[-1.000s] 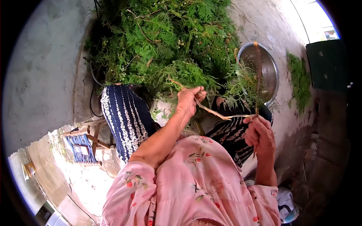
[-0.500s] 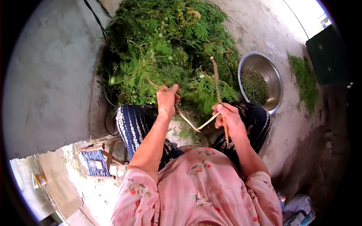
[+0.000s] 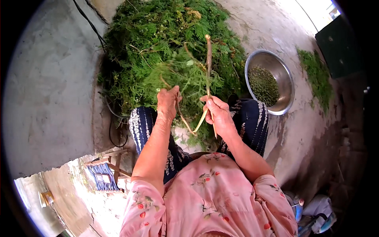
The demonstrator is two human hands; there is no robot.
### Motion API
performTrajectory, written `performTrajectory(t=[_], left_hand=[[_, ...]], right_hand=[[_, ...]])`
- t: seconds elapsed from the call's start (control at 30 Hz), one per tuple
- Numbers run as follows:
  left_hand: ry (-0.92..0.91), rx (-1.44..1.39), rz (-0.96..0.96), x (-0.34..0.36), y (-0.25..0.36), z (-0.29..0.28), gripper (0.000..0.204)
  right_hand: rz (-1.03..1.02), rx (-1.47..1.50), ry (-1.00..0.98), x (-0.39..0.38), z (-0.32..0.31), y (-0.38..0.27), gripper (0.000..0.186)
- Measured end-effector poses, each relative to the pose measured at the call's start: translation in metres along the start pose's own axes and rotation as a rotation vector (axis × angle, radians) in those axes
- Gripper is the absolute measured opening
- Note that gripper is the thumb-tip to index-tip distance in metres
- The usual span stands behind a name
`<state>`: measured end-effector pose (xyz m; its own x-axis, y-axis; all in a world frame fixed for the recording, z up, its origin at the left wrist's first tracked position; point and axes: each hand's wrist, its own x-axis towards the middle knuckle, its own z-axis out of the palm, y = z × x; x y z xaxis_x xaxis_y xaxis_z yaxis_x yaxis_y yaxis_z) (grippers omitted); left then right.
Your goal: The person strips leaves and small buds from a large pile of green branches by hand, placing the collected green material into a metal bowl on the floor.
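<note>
My left hand [image 3: 168,103] grips a green cypress-like branch, whose bare, bent stem [image 3: 185,124] forms a V between my hands. In my right hand [image 3: 217,114], closed fingers hold an upright brown stick [image 3: 208,59] with a pale cut top, along with the split, pale end of that stem. Both hands are just above my knees, in front of a large heap of green foliage [image 3: 166,27]. A steel bowl [image 3: 282,71] partly filled with small round green cones [image 3: 263,87] stands to the right of the heap.
A concrete block or ledge [image 3: 47,98] fills the left, with black cables [image 3: 92,27] along it. A wooden folding stool with blue webbing [image 3: 98,173] is at lower left. Loose greenery [image 3: 314,75] lies beside a dark green panel [image 3: 335,43]. Bags [image 3: 316,213] sit at lower right.
My right hand has moved forward and leftward with the stick, closer to my left hand. My left hand has shifted leftward. The view has shifted, showing more of the bowl's contents.
</note>
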<state>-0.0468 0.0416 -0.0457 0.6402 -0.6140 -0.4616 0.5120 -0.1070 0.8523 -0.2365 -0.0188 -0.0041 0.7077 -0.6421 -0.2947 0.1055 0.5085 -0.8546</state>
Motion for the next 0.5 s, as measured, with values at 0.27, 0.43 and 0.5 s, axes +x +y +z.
performTrajectory(t=[0.27,0.43,0.5], left_hand=[[-0.227,-0.065,0.28,-0.025,0.008,0.003,0.034],[-0.365,-0.21,0.251,-0.032,0.012,0.005,0.036],[-0.321,-0.28,0.097,-0.034,0.015,0.007,0.034]], right_hand=[[0.088,0.018,-0.075,0.01,0.018,0.017,0.031],[0.162,0.043,-0.272,0.014,0.021,0.029,0.035],[0.21,0.035,-0.363,0.017,0.018,0.034,0.036]])
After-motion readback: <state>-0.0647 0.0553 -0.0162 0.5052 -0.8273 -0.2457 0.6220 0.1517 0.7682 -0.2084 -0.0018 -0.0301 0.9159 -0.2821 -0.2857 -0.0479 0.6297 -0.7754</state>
